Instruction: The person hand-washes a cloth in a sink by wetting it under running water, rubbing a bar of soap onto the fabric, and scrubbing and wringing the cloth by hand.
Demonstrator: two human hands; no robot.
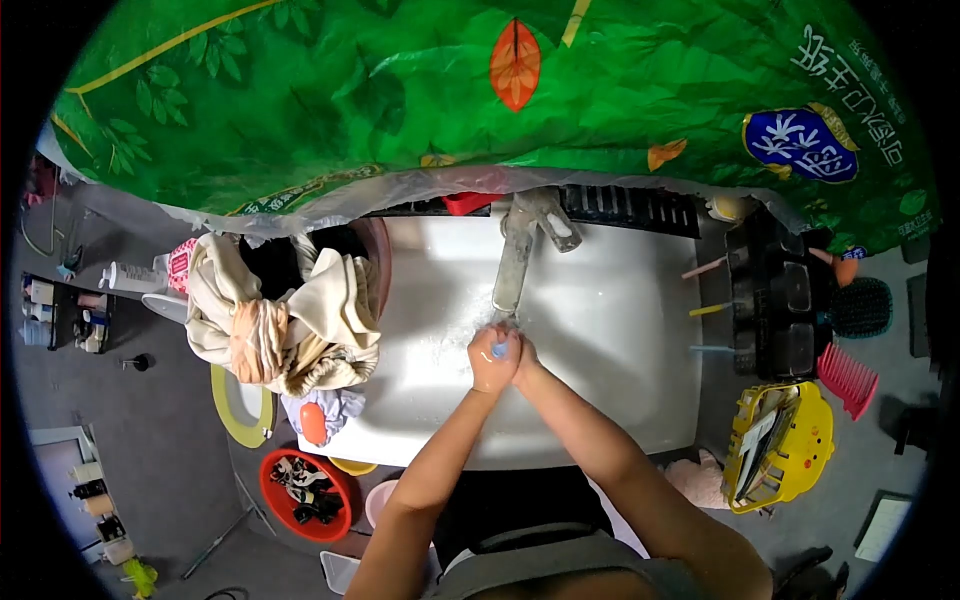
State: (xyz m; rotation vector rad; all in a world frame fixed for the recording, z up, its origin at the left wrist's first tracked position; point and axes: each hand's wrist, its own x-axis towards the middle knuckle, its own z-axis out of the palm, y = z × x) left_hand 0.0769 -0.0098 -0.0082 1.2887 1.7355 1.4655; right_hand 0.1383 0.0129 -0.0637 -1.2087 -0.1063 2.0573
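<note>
My left hand point(492, 368) and my right hand point(524, 360) are pressed together over the white sink point(620, 340), just below the spout of the metal faucet point(513, 265). Water splashes around the fingers, and both hands look wet. A small pale-blue piece point(499, 350) shows at the top of my left hand, whose fingers close round it; its kind is too small to make out. My right hand's fingers are curled in against the left and partly hidden, so what they hold, if anything, does not show.
A large green plastic package point(400, 90) hangs across the top. Piled cream clothes point(240, 320) and an orange soap bar point(313, 423) lie left. A black organizer point(775, 300), pink comb point(848, 380) and yellow basket point(800, 450) stand right. A red basin point(340, 515) sits lower left.
</note>
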